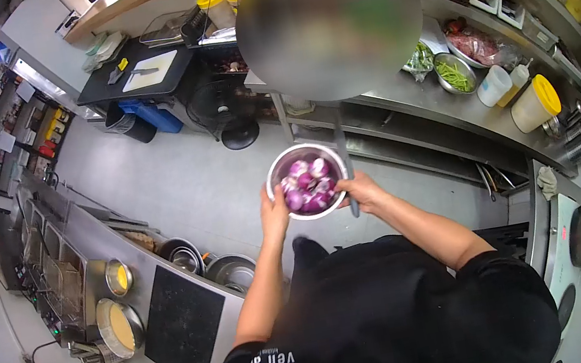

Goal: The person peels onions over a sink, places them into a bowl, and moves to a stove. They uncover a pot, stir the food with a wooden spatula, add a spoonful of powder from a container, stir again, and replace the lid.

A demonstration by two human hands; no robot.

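Observation:
A round steel bowl [274, 166] holds several purple-and-white onions [307, 182], held up in front of my body above the grey floor. My left hand [274, 213] grips the bowl at its left side, fingers against the outer wall. At the right side, my right hand [360, 193] is closed on the bowl's rim and also holds a knife [345, 161], its blade pointing away from me beside the bowl.
A steel counter [398, 90] with a bowl of green beans [455, 74] and a yellow-lidded tub [535, 103] stands ahead right. A black table [170, 82] carries a white cutting board [151, 72]. Bins and a fan [220, 107] are ahead; a counter with a black mat [184, 326] lies left.

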